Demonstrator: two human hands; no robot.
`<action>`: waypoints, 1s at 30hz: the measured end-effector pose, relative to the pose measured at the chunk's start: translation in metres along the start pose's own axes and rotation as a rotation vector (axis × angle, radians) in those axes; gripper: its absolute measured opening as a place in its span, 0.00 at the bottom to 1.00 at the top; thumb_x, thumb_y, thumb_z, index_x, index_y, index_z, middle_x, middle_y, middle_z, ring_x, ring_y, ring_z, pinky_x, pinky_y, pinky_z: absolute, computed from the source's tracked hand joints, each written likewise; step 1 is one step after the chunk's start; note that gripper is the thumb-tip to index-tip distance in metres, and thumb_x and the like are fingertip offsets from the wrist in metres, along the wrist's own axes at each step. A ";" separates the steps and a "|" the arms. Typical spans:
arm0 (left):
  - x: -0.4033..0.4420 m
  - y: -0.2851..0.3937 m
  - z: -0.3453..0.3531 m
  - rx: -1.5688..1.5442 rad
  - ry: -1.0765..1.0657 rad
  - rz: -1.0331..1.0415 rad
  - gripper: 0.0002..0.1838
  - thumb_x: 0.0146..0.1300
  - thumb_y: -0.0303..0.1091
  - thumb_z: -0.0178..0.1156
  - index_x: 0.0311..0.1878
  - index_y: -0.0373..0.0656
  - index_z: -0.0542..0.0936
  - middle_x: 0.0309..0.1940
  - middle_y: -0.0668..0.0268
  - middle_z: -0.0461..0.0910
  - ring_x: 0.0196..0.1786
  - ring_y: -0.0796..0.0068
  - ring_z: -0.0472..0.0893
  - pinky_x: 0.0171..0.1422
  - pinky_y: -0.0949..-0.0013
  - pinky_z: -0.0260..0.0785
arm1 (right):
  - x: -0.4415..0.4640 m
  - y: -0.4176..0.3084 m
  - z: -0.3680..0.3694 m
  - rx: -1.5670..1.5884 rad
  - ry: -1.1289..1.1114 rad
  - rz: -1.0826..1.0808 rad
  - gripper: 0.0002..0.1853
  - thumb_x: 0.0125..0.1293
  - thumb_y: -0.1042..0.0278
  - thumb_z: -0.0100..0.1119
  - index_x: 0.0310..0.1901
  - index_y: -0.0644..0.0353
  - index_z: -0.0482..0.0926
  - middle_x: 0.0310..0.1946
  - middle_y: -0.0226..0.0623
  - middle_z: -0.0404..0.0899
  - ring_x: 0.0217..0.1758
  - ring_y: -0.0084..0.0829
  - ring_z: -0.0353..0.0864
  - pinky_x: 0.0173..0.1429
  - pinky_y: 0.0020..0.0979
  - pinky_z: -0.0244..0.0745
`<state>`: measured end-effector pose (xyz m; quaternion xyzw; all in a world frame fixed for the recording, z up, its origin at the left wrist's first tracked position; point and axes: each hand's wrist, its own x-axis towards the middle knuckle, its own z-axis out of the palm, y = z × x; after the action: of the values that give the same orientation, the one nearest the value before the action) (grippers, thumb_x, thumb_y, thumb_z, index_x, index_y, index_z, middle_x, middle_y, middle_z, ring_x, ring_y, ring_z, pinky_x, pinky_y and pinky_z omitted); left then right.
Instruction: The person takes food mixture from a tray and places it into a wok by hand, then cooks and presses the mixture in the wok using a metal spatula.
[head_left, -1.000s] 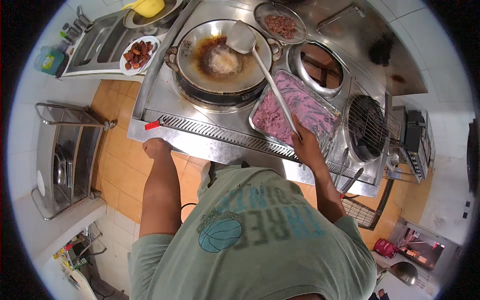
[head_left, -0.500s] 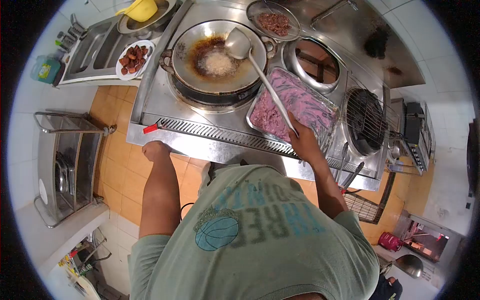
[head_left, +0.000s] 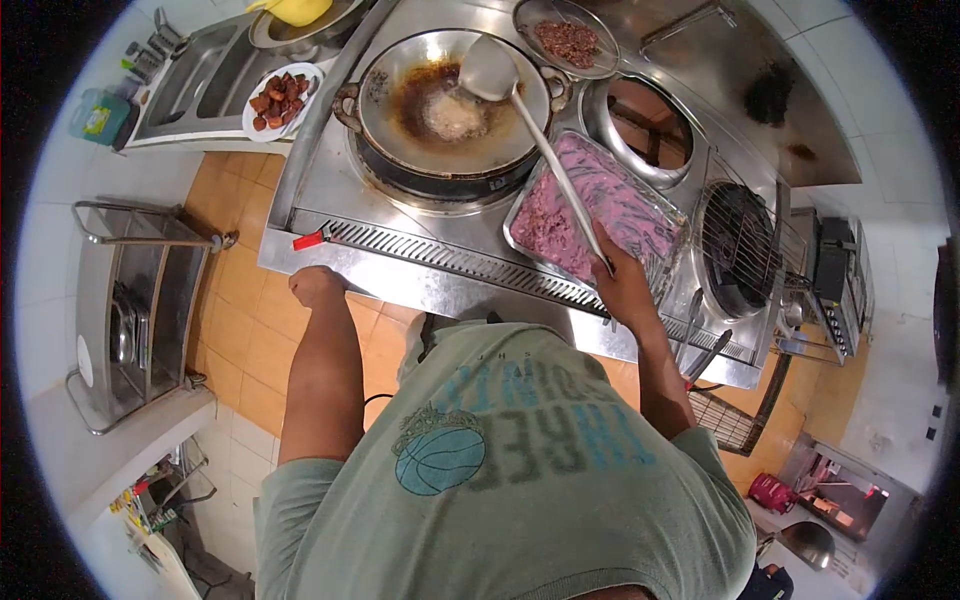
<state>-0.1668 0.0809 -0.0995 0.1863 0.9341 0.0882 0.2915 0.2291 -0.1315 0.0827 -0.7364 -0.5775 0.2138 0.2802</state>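
Note:
My right hand [head_left: 622, 285] is closed round the long handle of a metal wok ladle [head_left: 488, 72]. The ladle's round head is over the far side of the wok [head_left: 385, 145], near the rim. Dark brown oil [head_left: 410, 108] and a pale, foamy-looking patch [head_left: 453, 117] lie in the wok's middle. At the front edge of the steel stove counter [head_left: 375, 280], my left hand [head_left: 318, 287] is curled like a fist; its fingertips are hidden. A red-handled tool [head_left: 312, 240] lies just beyond it. Under the ladle's handle sits a tray of pinkish ground meat [head_left: 620, 190].
Behind the wok stands a strainer of browned bits [head_left: 568, 40]. An open burner ring [head_left: 645, 125] and a wire grate [head_left: 745, 230] are on the right. At left are a plate of browned meat chunks [head_left: 278, 98], a sink [head_left: 185, 95] and a metal cart [head_left: 150, 290].
The whole view has shifted slightly. The ladle's head has moved a little away from the pale patch, toward the far rim. My left hand stays at the counter edge.

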 end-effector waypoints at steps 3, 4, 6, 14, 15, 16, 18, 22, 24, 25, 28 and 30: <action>-0.008 0.006 -0.001 0.025 0.086 -0.037 0.20 0.66 0.37 0.41 0.54 0.32 0.67 0.52 0.54 0.75 0.51 0.60 0.79 0.54 0.62 0.74 | 0.003 -0.012 -0.002 -0.006 -0.015 0.115 0.28 0.59 0.79 0.50 0.64 0.61 0.63 0.52 0.59 0.71 0.53 0.52 0.74 0.56 0.39 0.70; -0.009 0.007 -0.002 -0.036 0.107 -0.043 0.20 0.66 0.37 0.40 0.53 0.32 0.68 0.52 0.53 0.75 0.50 0.59 0.79 0.53 0.62 0.74 | 0.004 -0.013 -0.002 -0.018 -0.036 0.144 0.28 0.59 0.79 0.50 0.64 0.61 0.63 0.52 0.59 0.71 0.54 0.52 0.74 0.56 0.39 0.70; -0.010 0.006 -0.002 -0.136 0.146 -0.059 0.20 0.66 0.37 0.40 0.53 0.31 0.68 0.52 0.52 0.75 0.50 0.58 0.79 0.53 0.62 0.75 | 0.004 -0.011 -0.002 -0.024 -0.053 0.135 0.29 0.59 0.79 0.50 0.64 0.60 0.63 0.52 0.59 0.72 0.53 0.53 0.74 0.55 0.39 0.70; 0.038 -0.008 0.022 -0.157 -0.001 -0.031 0.21 0.63 0.33 0.46 0.55 0.28 0.63 0.52 0.51 0.74 0.50 0.58 0.79 0.52 0.63 0.75 | 0.020 -0.004 0.000 -0.025 -0.031 0.162 0.28 0.61 0.78 0.50 0.65 0.56 0.63 0.50 0.58 0.74 0.48 0.52 0.77 0.51 0.34 0.71; 0.043 -0.012 0.025 0.042 0.002 0.082 0.22 0.62 0.32 0.48 0.56 0.27 0.62 0.52 0.51 0.74 0.51 0.58 0.79 0.51 0.63 0.76 | 0.023 -0.002 0.003 -0.063 0.047 0.046 0.29 0.60 0.78 0.51 0.65 0.55 0.63 0.46 0.60 0.75 0.40 0.51 0.79 0.46 0.34 0.72; 0.047 -0.015 0.028 0.241 0.028 0.192 0.24 0.61 0.31 0.50 0.56 0.27 0.61 0.52 0.51 0.74 0.51 0.59 0.79 0.51 0.64 0.76 | 0.023 -0.001 0.003 -0.059 0.043 0.054 0.29 0.60 0.78 0.51 0.65 0.55 0.64 0.45 0.59 0.75 0.40 0.51 0.79 0.46 0.33 0.72; 0.046 -0.015 0.028 0.327 0.070 0.215 0.26 0.59 0.30 0.53 0.57 0.26 0.59 0.52 0.50 0.73 0.51 0.60 0.79 0.51 0.64 0.76 | 0.024 -0.003 0.002 -0.053 0.030 0.068 0.29 0.60 0.78 0.51 0.65 0.54 0.64 0.43 0.59 0.76 0.40 0.51 0.79 0.45 0.33 0.72; 0.016 -0.005 0.011 -0.023 0.068 0.048 0.28 0.58 0.30 0.54 0.57 0.25 0.58 0.52 0.49 0.73 0.50 0.60 0.79 0.49 0.63 0.77 | 0.020 0.003 0.000 -0.040 -0.013 0.072 0.28 0.59 0.78 0.51 0.63 0.58 0.65 0.43 0.59 0.76 0.46 0.54 0.77 0.51 0.39 0.72; 0.034 -0.012 0.021 0.079 0.026 0.090 0.28 0.58 0.30 0.55 0.58 0.25 0.58 0.52 0.49 0.73 0.50 0.60 0.80 0.49 0.63 0.77 | 0.019 0.006 0.002 -0.047 0.029 0.044 0.28 0.60 0.78 0.51 0.64 0.56 0.64 0.44 0.59 0.76 0.47 0.52 0.78 0.49 0.33 0.72; 0.039 -0.012 0.024 0.246 0.009 0.132 0.28 0.58 0.30 0.55 0.58 0.25 0.58 0.52 0.50 0.73 0.49 0.60 0.80 0.49 0.63 0.77 | 0.021 0.005 0.001 -0.053 0.032 0.047 0.28 0.60 0.78 0.51 0.64 0.56 0.64 0.45 0.59 0.75 0.47 0.52 0.78 0.50 0.33 0.72; 0.055 -0.015 0.030 0.000 0.006 0.020 0.31 0.57 0.33 0.56 0.59 0.26 0.57 0.52 0.51 0.73 0.49 0.60 0.80 0.49 0.64 0.77 | 0.024 0.000 0.002 -0.056 0.040 0.059 0.28 0.60 0.78 0.51 0.64 0.57 0.65 0.46 0.59 0.75 0.48 0.52 0.77 0.51 0.36 0.72; 0.064 -0.017 0.034 -0.323 0.005 -0.111 0.33 0.57 0.35 0.57 0.60 0.27 0.56 0.52 0.51 0.74 0.50 0.60 0.80 0.50 0.65 0.76 | 0.024 -0.001 0.003 -0.041 0.026 0.068 0.28 0.58 0.79 0.51 0.63 0.58 0.66 0.43 0.59 0.76 0.46 0.54 0.77 0.51 0.42 0.72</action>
<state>-0.2004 0.0926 -0.1648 0.0848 0.9175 0.2212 0.3196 0.2327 -0.1072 0.0815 -0.7639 -0.5527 0.2017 0.2651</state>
